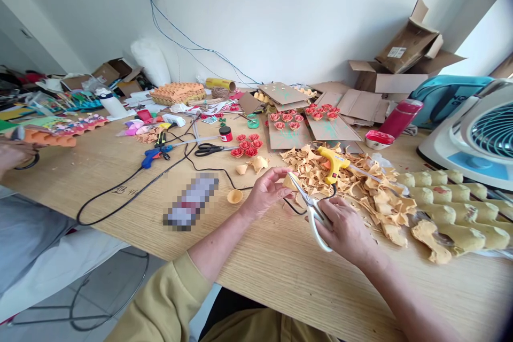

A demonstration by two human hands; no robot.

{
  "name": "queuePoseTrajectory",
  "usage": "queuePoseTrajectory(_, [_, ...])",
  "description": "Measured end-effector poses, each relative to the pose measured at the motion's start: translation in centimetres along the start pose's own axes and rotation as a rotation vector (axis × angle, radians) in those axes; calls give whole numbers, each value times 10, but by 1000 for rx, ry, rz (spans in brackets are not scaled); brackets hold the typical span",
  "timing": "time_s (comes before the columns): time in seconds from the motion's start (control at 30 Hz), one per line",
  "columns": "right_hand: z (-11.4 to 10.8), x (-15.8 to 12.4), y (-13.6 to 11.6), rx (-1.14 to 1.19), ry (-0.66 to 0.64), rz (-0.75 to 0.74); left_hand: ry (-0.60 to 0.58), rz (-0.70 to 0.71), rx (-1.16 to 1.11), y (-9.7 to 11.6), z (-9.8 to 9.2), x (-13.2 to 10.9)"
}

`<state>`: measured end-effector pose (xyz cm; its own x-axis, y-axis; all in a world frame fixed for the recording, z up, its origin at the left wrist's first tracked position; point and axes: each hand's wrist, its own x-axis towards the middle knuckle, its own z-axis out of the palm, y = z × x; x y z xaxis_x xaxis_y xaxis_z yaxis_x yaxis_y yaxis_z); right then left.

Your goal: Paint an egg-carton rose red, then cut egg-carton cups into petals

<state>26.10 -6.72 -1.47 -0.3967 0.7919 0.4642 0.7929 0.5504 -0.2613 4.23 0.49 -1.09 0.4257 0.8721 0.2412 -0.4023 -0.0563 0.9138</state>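
My left hand pinches a small tan egg-carton cup above the table. In my right hand is a pair of white-handled scissors, its blades reaching up and left against the cup. My fingers partly hide both the cup and the handles. Just beyond my hands lies a heap of tan carton scraps. A trimmed carton cup rests on the table left of my left hand, and more cut pieces sit behind it.
A yellow glue gun lies on the scraps. Egg trays and a fan stand at right. Red paper flowers, black scissors and a blue glue gun with a looping cord lie left. Another person's hand works at far left.
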Motion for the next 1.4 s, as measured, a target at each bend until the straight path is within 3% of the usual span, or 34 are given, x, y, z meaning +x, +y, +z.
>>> queuePoseTrajectory(0.3, [4,0,7,161,117,157,55,-123,-186,3,-2,0])
queuePoseTrajectory(0.77, [-1,4,-2,137,126,62,95,-192,-331,1,-3,1])
queuePoseTrajectory(1.0, [0,2,-1,151,133,103,84,-144,-307,4,-1,0])
queuePoseTrajectory(1.23, [0,2,0,155,116,154,139,-6,-85,3,-1,-1])
queuePoseTrajectory(1.4, [5,0,1,158,93,165,147,7,-142,4,0,0])
